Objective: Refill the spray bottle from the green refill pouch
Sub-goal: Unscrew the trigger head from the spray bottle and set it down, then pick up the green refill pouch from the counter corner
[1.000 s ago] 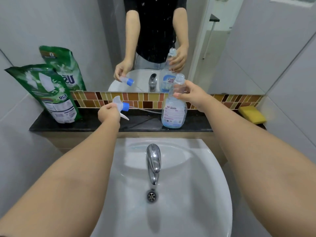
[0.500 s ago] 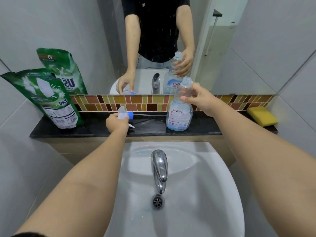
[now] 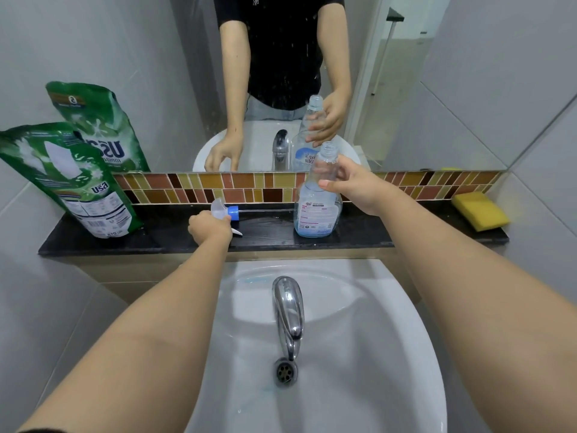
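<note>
Nearest, below and between the two forearms, the white basin (image 3: 359, 385) is lying with its chrome tap (image 3: 288, 310) pointing at the drain. Beyond it, on the black ledge (image 3: 368, 235), the left hand (image 3: 210, 228) is curling round the trigger spray head (image 3: 223, 210), which is lying on its side with its dip tube running along the ledge toward the right hand. The right hand (image 3: 359, 189) is pinching the neck of the clear spray bottle (image 3: 318, 201), thumb in front and fingers behind; the bottle is standing upright on the ledge with its mouth uncapped and only a little pale liquid in the bottom. It is probably going to feel light and tippy, its plastic wall smooth and possibly wet, so holding it at the narrow neck or shoulder looks soundest while pouring. Well to the left of the left hand, the green refill pouch (image 3: 68, 182) is leaning against the wall, looking full. It is likely heavy, soft and floppy, so it wants one hand under its base and another near the top corner. Far to the right of the right hand a yellow sponge (image 3: 480, 210) is resting on the ledge.
</note>
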